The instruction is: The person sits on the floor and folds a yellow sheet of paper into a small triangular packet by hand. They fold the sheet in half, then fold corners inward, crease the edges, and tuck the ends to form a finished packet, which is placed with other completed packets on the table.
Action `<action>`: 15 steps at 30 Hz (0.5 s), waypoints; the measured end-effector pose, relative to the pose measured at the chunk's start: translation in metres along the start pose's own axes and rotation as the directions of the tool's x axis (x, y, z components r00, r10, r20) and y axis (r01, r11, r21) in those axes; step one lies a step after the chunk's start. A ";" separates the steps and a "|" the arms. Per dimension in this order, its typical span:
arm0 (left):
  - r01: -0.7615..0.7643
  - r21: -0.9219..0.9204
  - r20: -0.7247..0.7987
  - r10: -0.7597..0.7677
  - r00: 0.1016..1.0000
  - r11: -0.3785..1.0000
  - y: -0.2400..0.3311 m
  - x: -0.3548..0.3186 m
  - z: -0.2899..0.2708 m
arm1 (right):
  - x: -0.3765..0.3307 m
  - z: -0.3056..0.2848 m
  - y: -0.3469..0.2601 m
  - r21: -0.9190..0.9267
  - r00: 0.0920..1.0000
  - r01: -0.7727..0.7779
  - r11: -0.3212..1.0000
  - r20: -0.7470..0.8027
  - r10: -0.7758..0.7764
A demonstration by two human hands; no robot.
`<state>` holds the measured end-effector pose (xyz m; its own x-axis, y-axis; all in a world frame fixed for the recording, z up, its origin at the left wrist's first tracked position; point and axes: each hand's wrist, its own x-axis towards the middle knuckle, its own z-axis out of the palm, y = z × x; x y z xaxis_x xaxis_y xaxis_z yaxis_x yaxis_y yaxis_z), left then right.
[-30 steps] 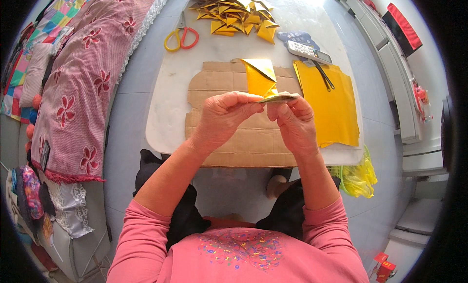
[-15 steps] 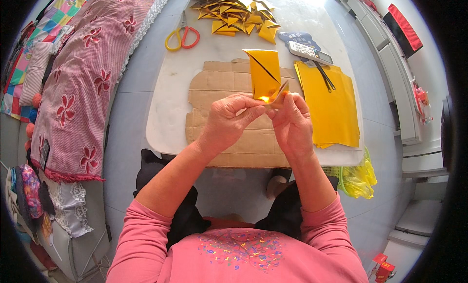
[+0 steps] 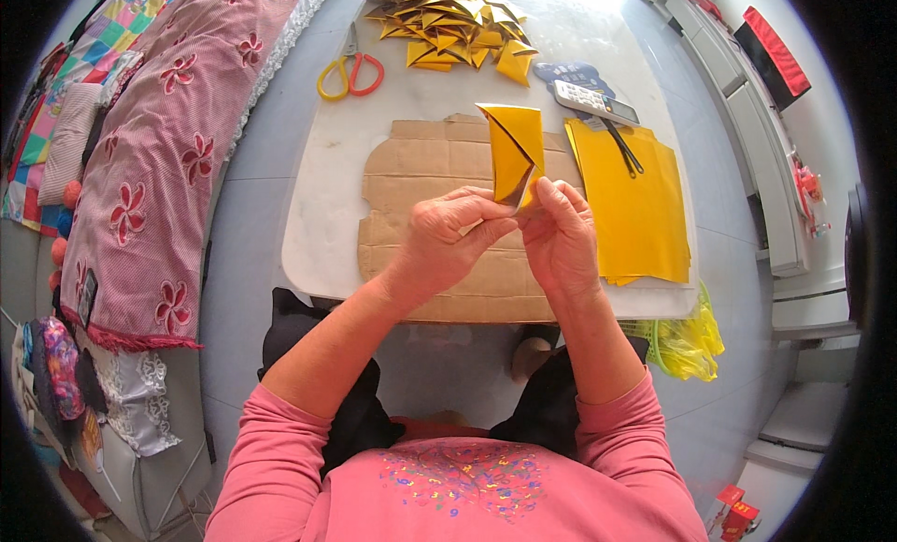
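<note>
A folded piece of gold paper (image 3: 519, 142) stands upright between my hands, above a flat sheet of brown cardboard (image 3: 420, 182). My left hand (image 3: 460, 226) pinches its lower left corner between thumb and fingers. My right hand (image 3: 559, 226) is closed on its lower right edge, thumb on top. A slanting fold runs down the paper's face, and its lowest part is hidden by my fingertips. To the right lies a stack of flat gold paper sheets (image 3: 643, 210).
A heap of folded gold paper pieces (image 3: 458, 23) lies at the table's far end. Scissors (image 3: 349, 73) with yellow and red handles rest left of it. A white remote control (image 3: 594, 101) and black-handled tool (image 3: 622, 149) lie by the stack. A yellow plastic bag (image 3: 687, 341) hangs lower right.
The folded paper has turned in my hands, and the flap at its lower right now lies closer against it. Both hands stay nearly in place, still pinching it.
</note>
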<state>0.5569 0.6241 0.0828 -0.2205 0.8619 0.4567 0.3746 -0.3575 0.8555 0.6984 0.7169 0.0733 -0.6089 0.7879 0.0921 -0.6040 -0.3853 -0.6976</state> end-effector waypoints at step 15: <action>0.226 -0.447 -0.184 -0.336 0.924 0.865 -0.002 0.000 0.005 | 0.001 0.011 0.011 -0.054 0.995 -0.051 0.997 -0.093 0.045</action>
<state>0.5609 0.6268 0.0802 -0.4950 0.8502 0.1794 -0.1286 -0.2758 0.9526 0.6857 0.7080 0.0739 -0.5851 0.8109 -0.0064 -0.5436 -0.3981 -0.7389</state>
